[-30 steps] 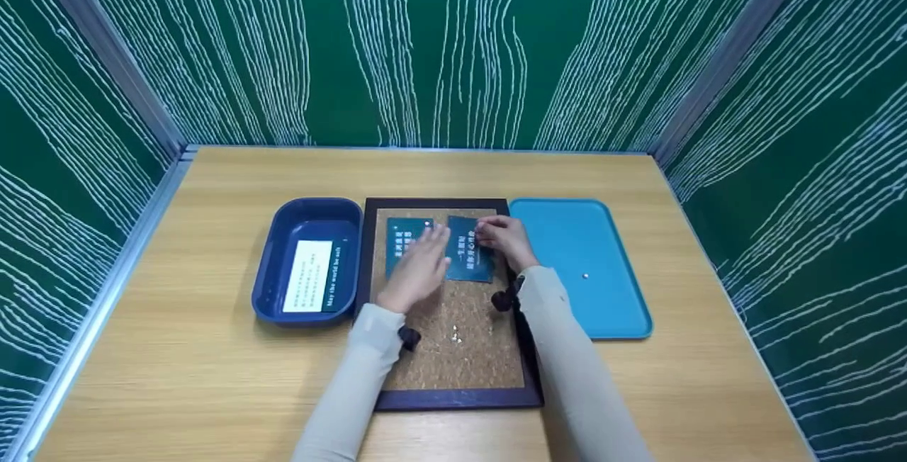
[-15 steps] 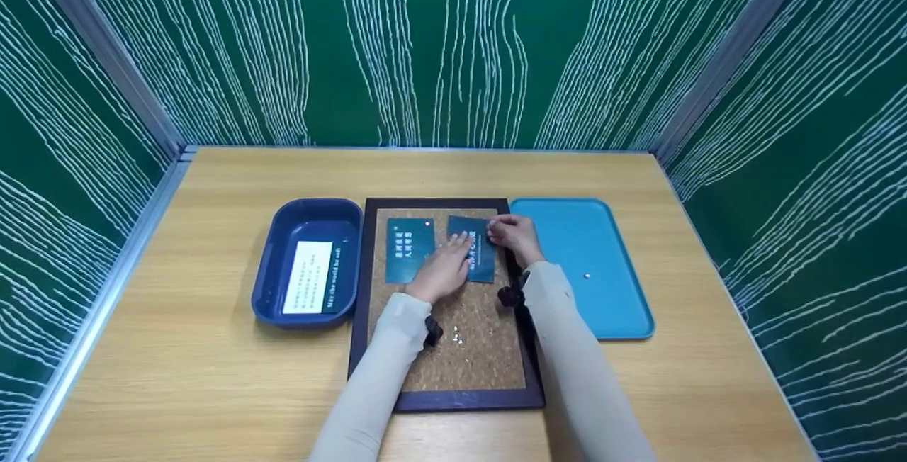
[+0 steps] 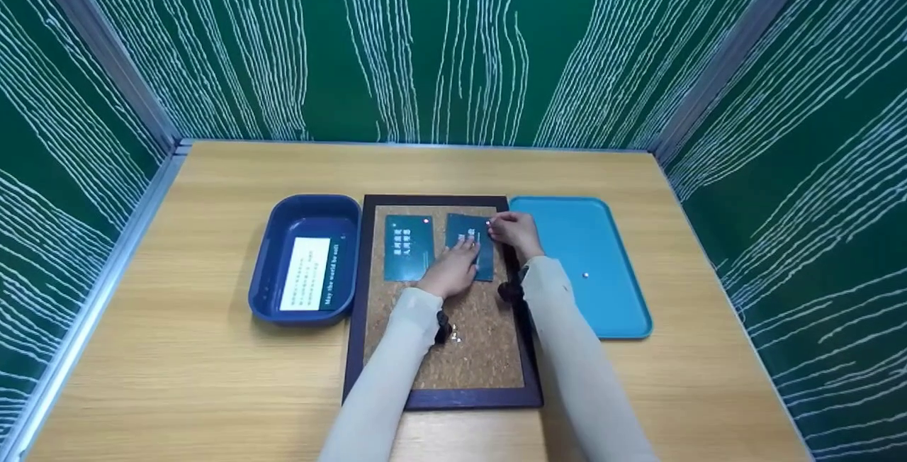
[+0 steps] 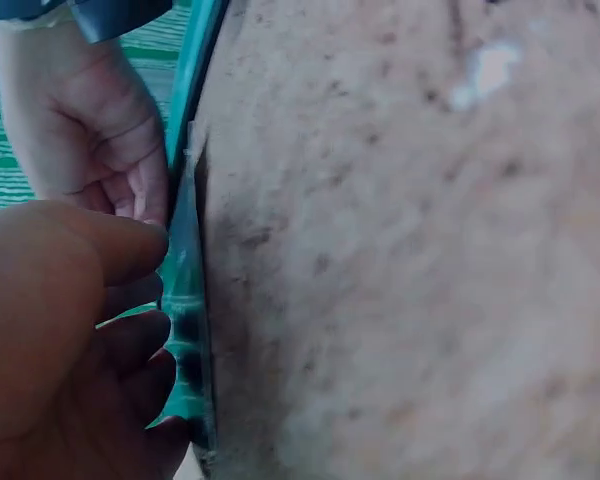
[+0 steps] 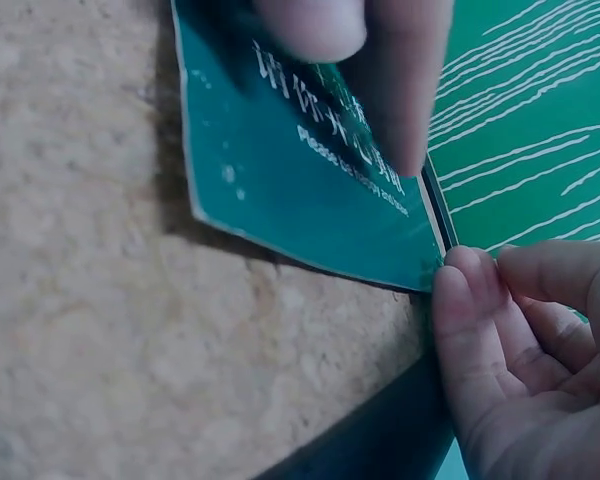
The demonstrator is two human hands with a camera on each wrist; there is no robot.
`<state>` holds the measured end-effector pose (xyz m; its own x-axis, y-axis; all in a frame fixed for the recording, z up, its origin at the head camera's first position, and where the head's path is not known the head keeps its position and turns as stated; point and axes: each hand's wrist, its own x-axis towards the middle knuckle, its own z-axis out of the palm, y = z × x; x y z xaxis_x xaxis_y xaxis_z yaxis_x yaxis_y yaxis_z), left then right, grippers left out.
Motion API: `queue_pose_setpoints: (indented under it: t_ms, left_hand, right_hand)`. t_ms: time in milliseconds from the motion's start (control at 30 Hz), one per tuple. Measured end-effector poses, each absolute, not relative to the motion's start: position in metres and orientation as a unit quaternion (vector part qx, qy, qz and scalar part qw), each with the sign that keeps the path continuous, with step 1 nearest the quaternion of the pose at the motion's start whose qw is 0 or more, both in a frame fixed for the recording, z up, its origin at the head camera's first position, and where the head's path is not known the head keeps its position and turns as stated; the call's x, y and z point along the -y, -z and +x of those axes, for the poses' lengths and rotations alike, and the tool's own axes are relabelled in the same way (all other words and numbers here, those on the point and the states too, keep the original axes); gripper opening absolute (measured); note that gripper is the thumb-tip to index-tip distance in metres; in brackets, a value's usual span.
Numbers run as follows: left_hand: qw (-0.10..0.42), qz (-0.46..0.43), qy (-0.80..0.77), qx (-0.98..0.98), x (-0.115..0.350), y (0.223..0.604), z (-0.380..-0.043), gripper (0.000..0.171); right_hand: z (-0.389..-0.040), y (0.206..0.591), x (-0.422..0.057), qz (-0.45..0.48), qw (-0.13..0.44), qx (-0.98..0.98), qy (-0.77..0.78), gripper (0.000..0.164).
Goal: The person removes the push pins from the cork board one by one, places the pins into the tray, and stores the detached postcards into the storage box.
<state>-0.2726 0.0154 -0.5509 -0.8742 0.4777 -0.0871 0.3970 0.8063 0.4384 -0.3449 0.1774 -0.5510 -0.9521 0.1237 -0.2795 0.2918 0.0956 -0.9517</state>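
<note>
Left hand (image 3: 451,268): extended on rectangular teal paper card (image 5: 265,205).
Right hand (image 3: 516,232): pinching small shiny pin (image 3: 488,222).
Card: may skew if left pressure slackens.

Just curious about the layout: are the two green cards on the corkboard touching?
Apart. The head view shows a strip of cork between the left card and the right card.

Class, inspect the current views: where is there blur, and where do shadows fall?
Left wrist view: the cork board is blurred, its grain smeared; right wrist view: the green card shades the cork along two edges, and the left hand looks soft-focused; head view: a faint shadow lies beside the navy tub.
</note>
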Motion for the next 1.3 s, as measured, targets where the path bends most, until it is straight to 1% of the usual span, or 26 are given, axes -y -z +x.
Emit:
queue_pose_setpoints:
  t_ms: [267, 367, 500, 733, 967, 1300]
  left_hand:
    - [0.086, 0.227, -0.209, -0.947, -0.014, 0.553, -0.274, 0.048]
    - [0.091, 0.228, -0.213, -0.946, -0.014, 0.552, -0.275, 0.048]
    - [0.1, 0.228, -0.222, -0.943, -0.014, 0.552, -0.277, 0.048]
    - [0.101, 0.222, -0.239, -0.94, -0.011, 0.556, -0.275, 0.048]
    - [0.108, 0.221, -0.244, -0.938, -0.012, 0.557, -0.274, 0.048]
    - [0.108, 0.218, -0.249, -0.937, -0.013, 0.557, -0.273, 0.048]
  right_hand:
    - [-0.35, 0.549, -0.179, 0.142, 0.053, -0.753, 0.64, 0.023]
    - [-0.352, 0.548, -0.18, 0.135, 0.054, -0.766, 0.626, 0.023]
    - [-0.354, 0.546, -0.18, 0.132, 0.061, -0.789, 0.596, 0.022]
    - [-0.357, 0.547, -0.176, 0.132, 0.079, -0.803, 0.576, 0.018]
    - [-0.358, 0.549, -0.18, 0.109, 0.09, -0.84, 0.524, 0.019]
    - [-0.359, 0.552, -0.181, 0.073, 0.084, -0.864, 0.491, 0.017]
